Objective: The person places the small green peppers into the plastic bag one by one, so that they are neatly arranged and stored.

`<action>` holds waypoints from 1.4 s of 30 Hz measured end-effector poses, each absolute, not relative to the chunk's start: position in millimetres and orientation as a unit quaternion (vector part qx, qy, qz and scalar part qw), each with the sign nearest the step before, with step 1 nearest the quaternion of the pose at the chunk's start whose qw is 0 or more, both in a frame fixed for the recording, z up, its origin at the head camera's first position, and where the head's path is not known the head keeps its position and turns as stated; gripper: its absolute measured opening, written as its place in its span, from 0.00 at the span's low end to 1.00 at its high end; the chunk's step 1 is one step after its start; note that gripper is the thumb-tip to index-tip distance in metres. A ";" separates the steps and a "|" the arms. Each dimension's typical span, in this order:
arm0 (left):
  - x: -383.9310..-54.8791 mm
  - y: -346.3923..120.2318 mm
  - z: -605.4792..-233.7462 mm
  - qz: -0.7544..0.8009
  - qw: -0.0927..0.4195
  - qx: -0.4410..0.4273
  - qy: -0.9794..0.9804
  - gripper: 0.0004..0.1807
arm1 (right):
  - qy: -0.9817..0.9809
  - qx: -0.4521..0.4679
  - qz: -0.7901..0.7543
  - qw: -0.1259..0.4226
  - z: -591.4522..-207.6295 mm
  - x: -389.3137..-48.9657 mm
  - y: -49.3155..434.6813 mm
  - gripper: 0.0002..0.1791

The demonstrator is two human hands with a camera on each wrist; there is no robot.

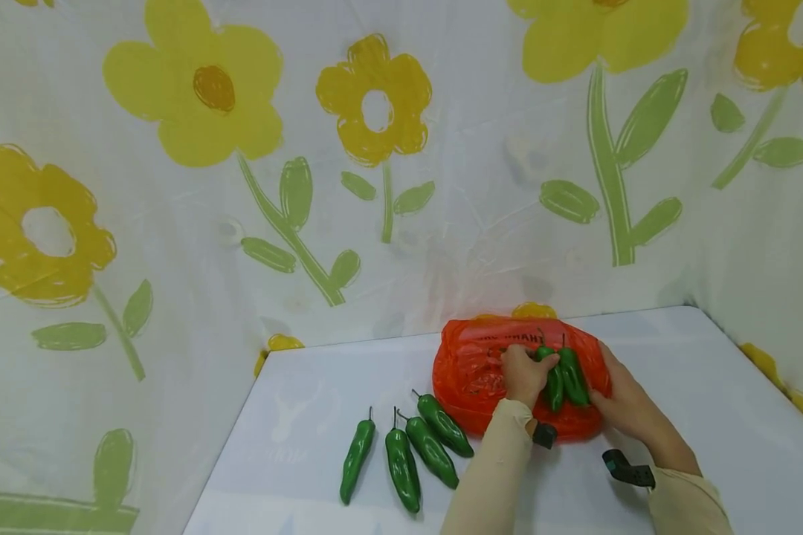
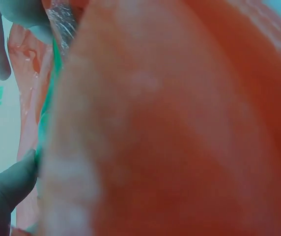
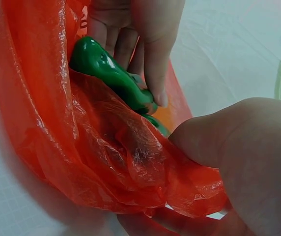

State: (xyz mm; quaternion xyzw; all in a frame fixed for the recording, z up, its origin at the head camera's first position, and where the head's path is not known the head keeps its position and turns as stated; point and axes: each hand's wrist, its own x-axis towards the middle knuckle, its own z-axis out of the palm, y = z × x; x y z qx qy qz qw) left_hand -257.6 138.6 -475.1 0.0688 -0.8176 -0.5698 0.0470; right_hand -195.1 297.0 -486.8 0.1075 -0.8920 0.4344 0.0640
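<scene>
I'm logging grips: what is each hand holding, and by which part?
The left hand pinches a glossy, long green pepper near its stem end; the right hand grips the crinkled red plastic bag by its right side.

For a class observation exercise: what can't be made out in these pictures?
Head view: fingers of the right hand, mostly behind the red bag.
Head view: the bag's lettering, too small and creased.
Left wrist view: the green peppers between the hands, mostly behind the blurred bag.
Right wrist view: right hand, cut by right edge.
</scene>
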 end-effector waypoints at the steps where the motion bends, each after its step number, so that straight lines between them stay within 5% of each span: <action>1: -258.0 138.7 -476.0 -0.569 0.045 0.070 -0.818 0.11 | -0.892 0.107 0.435 0.063 -486.7 -195.0 296.9 0.52; 23: -257.5 134.8 -479.3 -0.541 0.076 0.007 -0.837 0.16 | -0.888 0.097 0.449 0.039 -481.7 -192.7 293.8 0.52; 29: -261.6 133.6 -476.7 -0.539 0.067 -0.008 -0.840 0.23 | -0.885 0.106 0.450 0.050 -481.4 -192.1 295.2 0.52; 42: -243.6 81.3 -427.8 -0.527 0.034 -0.061 -0.847 0.18 | -0.882 0.107 0.457 0.042 -479.5 -193.9 296.1 0.52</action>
